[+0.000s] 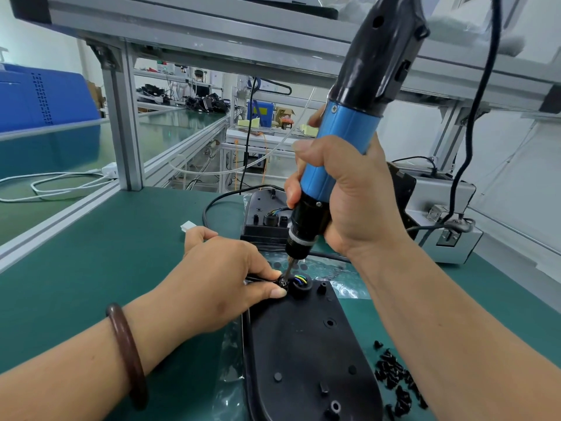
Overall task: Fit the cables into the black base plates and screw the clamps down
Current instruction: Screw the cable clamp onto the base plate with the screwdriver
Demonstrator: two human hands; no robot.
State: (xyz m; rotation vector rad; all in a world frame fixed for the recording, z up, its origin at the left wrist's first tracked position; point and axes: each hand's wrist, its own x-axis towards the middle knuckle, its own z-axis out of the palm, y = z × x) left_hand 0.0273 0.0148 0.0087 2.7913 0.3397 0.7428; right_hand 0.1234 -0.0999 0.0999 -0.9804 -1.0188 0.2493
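A black base plate [306, 354] lies on the green mat in front of me. A cable with coloured wires [300, 279] comes up through its round grommet at the far end. My left hand [224, 278] pinches the small black clamp [280, 282] and the cable beside that grommet. My right hand [343, 189] grips a blue and black electric screwdriver [340, 141], tilted, with its bit tip on the clamp. A second base plate [264, 217] with its cable fitted sits further back.
A heap of black screws [397, 381] lies at the near right of the plate. Clear plastic bags [340, 275] lie under the plates. A grey metal box [446, 214] stands at the right. An aluminium frame post [124, 129] rises at the left; a white connector [188, 227] lies behind my left hand.
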